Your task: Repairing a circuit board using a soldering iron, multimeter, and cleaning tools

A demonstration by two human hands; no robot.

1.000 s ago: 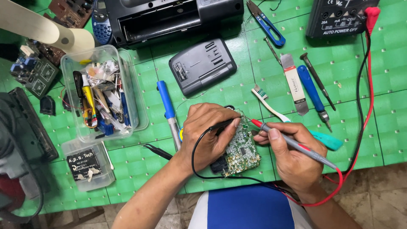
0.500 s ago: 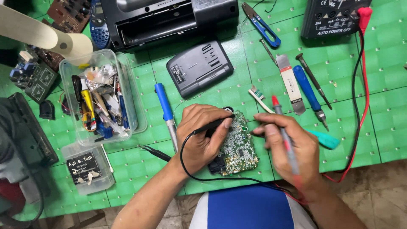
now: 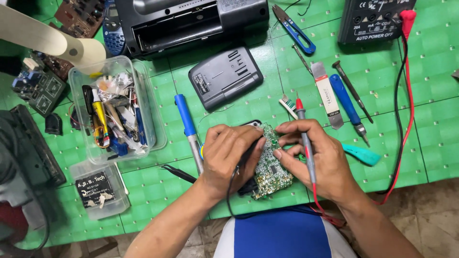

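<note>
Green circuit board sits betw. both hands, just above table edge. Left hand grips its left side w/ black lead; right hand pinches top edge, red probe tucked in fingers. Looks light, stiff, fragile — hold by edges. Blue soldering iron just left of grip.

bare forearms, blue-and-white garment below.
</note>
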